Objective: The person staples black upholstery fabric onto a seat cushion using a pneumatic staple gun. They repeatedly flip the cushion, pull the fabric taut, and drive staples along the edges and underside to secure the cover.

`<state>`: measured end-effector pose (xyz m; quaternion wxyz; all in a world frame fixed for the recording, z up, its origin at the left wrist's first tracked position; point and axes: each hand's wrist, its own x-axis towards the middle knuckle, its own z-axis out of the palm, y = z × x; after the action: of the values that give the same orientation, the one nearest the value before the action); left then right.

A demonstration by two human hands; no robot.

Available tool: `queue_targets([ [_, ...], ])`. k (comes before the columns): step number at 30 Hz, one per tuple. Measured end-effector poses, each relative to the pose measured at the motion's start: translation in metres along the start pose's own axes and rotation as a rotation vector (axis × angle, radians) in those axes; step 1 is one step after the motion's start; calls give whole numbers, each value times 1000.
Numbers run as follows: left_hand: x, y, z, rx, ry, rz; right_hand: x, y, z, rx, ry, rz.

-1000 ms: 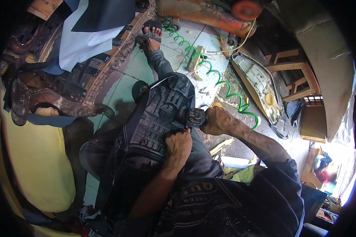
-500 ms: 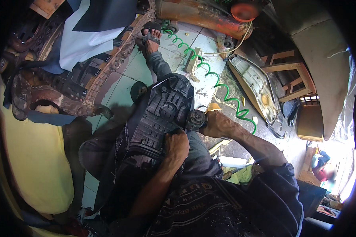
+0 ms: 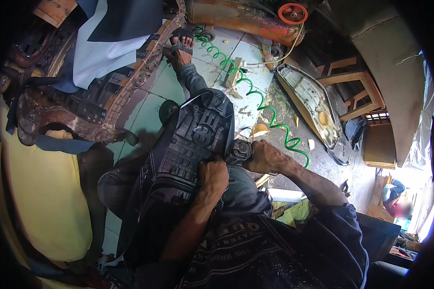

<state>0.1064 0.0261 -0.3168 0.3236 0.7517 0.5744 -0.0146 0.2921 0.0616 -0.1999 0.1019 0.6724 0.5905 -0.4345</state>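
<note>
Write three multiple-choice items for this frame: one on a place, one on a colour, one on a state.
1. Where does the black ribbed seat base lie?
A. across the person's lap
B. on a wooden stool
C. hung on a wall

2. What colour is the coiled hose?
A. red
B. green
C. white

3. How is the right hand?
A. open and flat on the floor
B. closed around a dark tool
C. out of view

Answers: 1 A, the base rests over the legs; 2 B, the coil is bright green; 3 B, the fingers wrap the tool beside the left hand.
</note>
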Motion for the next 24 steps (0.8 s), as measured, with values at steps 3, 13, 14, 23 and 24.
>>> queue_targets([
  [3,-2,1,-1,61,57,44,-1,-2,0,-16,-7,-18],
  [13,-5,5,-13,-14,68,27,26,63,8,91,129,-98],
  [14,-6,6,-18,-71,43,-12,24,86,12,388,205,-218],
  [23,-46,60,-16,243,137,20,177,177,197,721,695,-277],
  [24,-48,61,-10,336,159,61,189,175,222,494,767,-241],
])
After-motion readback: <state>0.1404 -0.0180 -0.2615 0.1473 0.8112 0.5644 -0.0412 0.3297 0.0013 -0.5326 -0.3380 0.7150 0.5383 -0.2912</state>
